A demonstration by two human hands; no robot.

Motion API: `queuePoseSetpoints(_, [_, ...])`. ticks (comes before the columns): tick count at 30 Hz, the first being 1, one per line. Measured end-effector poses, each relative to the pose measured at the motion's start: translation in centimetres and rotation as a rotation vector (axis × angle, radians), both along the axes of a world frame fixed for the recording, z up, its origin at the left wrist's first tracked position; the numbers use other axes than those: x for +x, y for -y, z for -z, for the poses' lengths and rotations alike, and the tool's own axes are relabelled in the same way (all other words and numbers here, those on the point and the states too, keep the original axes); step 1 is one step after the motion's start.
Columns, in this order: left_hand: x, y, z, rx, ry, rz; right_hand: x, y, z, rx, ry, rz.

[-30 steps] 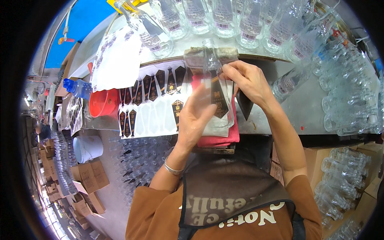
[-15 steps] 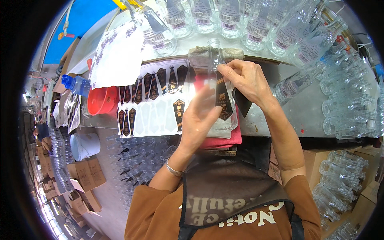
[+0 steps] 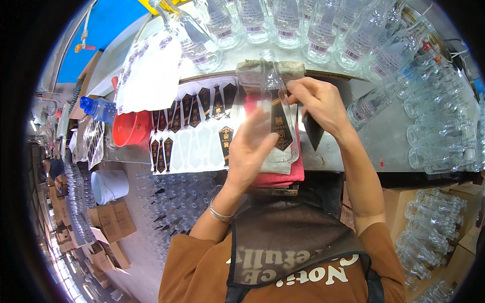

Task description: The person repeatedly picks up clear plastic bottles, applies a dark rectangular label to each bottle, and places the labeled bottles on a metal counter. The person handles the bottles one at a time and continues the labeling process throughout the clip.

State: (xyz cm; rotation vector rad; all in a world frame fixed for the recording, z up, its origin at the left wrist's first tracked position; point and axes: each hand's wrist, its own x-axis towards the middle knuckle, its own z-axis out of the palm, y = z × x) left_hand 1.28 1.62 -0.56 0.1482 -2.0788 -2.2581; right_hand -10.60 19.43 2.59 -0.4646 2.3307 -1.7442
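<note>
A clear glass bottle lies with its neck pointing away from me, propped on a folded greyish cloth and a red cloth. A black label with gold print is on its upper face. My left hand holds the bottle by its left side, thumb on the label's edge and fingers partly blurred. At the bottle's right shoulder, my right hand has its fingers curled, gripping a flat black pointed piece that hangs below the palm.
A sheet of black labels lies to the left, near a red bucket. Labelled bottles stand along the back. One labelled bottle lies at right, beside stacked clear bottles. More bottles fill a carton below.
My right hand has shifted slightly right, its fingertips moving off the bottle's shoulder. The flat black piece has swung out from behind the bottle. My left hand stays at the bottle.
</note>
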Motion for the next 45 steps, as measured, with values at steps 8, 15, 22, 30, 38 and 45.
queuePoseSetpoints(8, [-5.9, 1.3, -3.5, 0.007, 0.168, -0.083, 3.2, -4.3, 9.3, -0.803, 0.79, 0.35])
queuePoseSetpoints(15, [-7.8, 1.5, -1.3, -0.135, 0.127, -0.045, 3.0, -4.4, 8.4, -0.7, 0.499, 0.295])
queuePoseSetpoints(22, [-7.4, 0.7, -2.0, -0.067, 0.131, -0.056, 0.9, -2.5, 1.2, -0.443, 0.176, 0.18])
queuePoseSetpoints(30, [-7.5, 0.6, -1.5, -0.074, 0.111, -0.085, -3.6, 0.1, -2.8, -0.008, -0.342, -0.051])
queuePoseSetpoints(38, [-7.3, 0.3, -1.7, -0.068, 0.118, -0.093, -5.3, 1.3, -4.2, 0.131, -0.633, -0.12])
queuePoseSetpoints(45, [-7.2, 0.1, -1.8, -0.081, 0.104, -0.102, -5.2, 2.2, -4.2, 0.138, -0.724, -0.175])
